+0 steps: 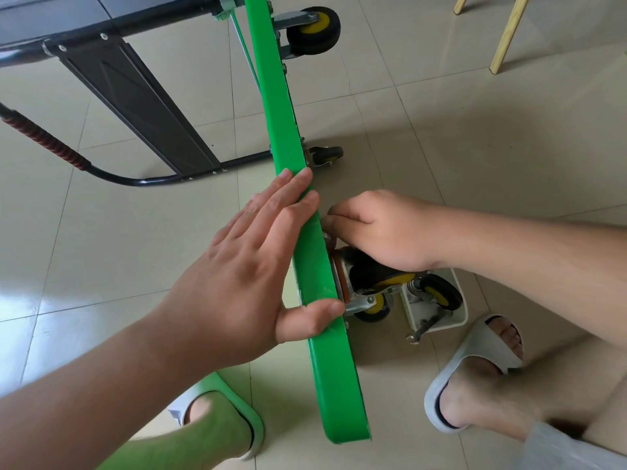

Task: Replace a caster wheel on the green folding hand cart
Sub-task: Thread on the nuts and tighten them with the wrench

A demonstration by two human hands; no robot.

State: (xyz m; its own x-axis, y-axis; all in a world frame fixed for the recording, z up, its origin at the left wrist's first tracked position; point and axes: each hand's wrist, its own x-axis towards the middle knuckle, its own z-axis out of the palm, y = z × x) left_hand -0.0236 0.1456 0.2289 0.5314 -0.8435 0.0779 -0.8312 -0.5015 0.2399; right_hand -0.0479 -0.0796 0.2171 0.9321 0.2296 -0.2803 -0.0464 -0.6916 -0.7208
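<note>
The green cart deck (288, 130) stands on its edge across the tiled floor. My left hand (258, 252) lies on its top edge with straight fingers over the far side and the thumb on the near face. Just right of the deck, my right hand (376, 228) is curled, its fingertips at the base of a caster (366, 286) with a black tyre and yellow hub, mounted against the deck. What the fingertips hold is hidden. Another mounted caster (314, 30) shows at the top, and a small black one (327, 156) mid-deck.
A white tray (437, 307) by my right foot holds a loose caster (437, 293), with a wrench (425, 329) leaning out of it. The cart's black handle frame (135, 106) lies to the left. Wooden chair legs (505, 39) stand at the top right. My slippered feet flank the deck's near end.
</note>
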